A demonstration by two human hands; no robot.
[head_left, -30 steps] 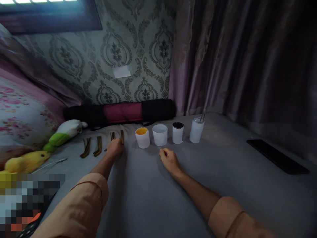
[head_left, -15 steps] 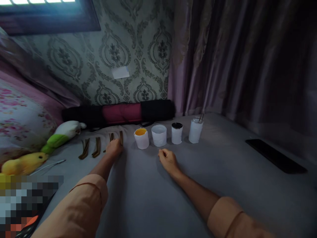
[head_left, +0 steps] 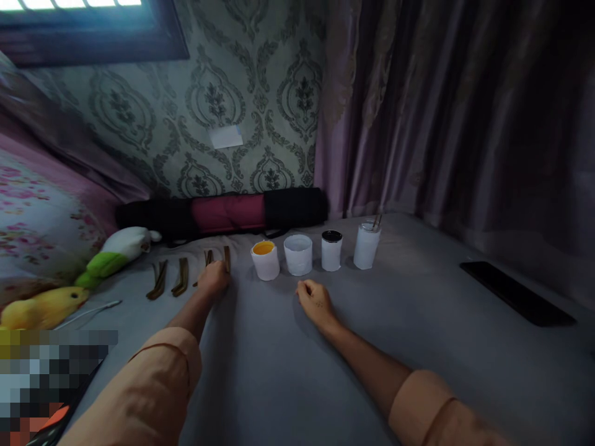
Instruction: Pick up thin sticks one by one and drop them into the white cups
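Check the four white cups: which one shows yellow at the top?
The leftmost cup, closest to the brown sticks by the left hand. The next cup is pale inside, the third black-topped, the fourth has a thin stick poking out.

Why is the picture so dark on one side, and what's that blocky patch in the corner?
Head view: daylight enters at the window top left, so the curtain on the right looks dim; the bottom-left patch is pixelated into blocks; the cups look a little soft.

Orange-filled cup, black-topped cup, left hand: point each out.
orange-filled cup (head_left: 265,264), head view, white side wall.
black-topped cup (head_left: 331,256), head view, white side wall.
left hand (head_left: 214,277), head view, back of the hand.
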